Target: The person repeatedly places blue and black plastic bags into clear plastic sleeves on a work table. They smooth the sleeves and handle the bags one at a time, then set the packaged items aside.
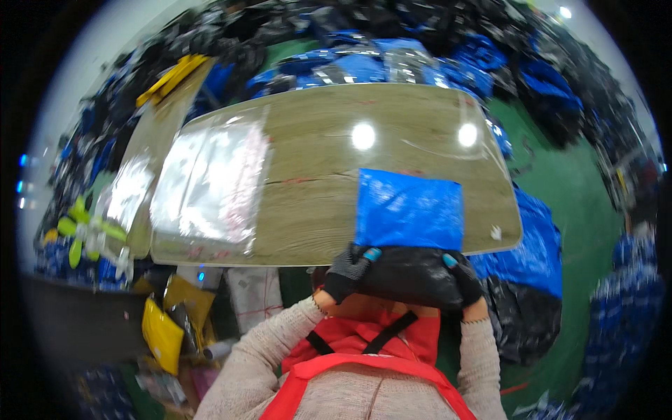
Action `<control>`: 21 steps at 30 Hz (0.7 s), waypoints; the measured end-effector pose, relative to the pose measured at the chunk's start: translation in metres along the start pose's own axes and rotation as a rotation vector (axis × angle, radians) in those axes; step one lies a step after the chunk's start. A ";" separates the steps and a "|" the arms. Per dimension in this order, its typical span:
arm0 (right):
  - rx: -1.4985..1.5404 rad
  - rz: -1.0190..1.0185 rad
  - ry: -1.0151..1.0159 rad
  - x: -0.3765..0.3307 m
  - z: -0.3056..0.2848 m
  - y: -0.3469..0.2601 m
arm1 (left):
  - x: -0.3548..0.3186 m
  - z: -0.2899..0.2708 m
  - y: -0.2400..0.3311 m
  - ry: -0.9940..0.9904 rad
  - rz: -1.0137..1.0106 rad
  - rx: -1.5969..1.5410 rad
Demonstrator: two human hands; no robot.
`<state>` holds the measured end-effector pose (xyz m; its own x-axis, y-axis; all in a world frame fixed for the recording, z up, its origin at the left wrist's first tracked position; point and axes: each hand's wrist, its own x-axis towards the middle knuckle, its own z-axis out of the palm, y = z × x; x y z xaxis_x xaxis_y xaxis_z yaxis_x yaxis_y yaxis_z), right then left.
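Note:
A plastic mailing bag (pixel 410 210), blue on its far part and black on its near part, lies over the table's near edge. My left hand (pixel 347 271), in a dark knit glove with a light blue thumb tip, grips its near left side. On the opposite side my right hand (pixel 463 278), gloved the same way, has its thumb on top of the black part. Both hands are closed on the bag, their other fingers mostly hidden beneath it. The bag's black part hangs between my hands, in front of my red apron (pixel 364 346).
Clear plastic sleeves (pixel 210 183) lie in a stack on the left of the wood-patterned table (pixel 315 147). A larger blue-and-black bag (pixel 525 301) stands at the right. Yellow bags (pixel 162 336) and a green-bladed fan (pixel 87 229) are at the left. Piled bags (pixel 350 64) line the far side.

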<state>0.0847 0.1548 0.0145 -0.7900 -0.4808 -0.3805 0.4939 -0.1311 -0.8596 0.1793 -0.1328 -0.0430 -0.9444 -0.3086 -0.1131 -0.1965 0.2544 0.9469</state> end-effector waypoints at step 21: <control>0.072 -0.010 -0.049 -0.009 -0.029 0.005 | 0.097 -0.248 -0.028 -0.027 0.568 0.662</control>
<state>0.0839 0.1834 0.0043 -0.7769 -0.5209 -0.3537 0.5127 -0.1973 -0.8356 0.1589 -0.3974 -0.0058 -0.9504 0.0463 0.3075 0.2010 0.8461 0.4937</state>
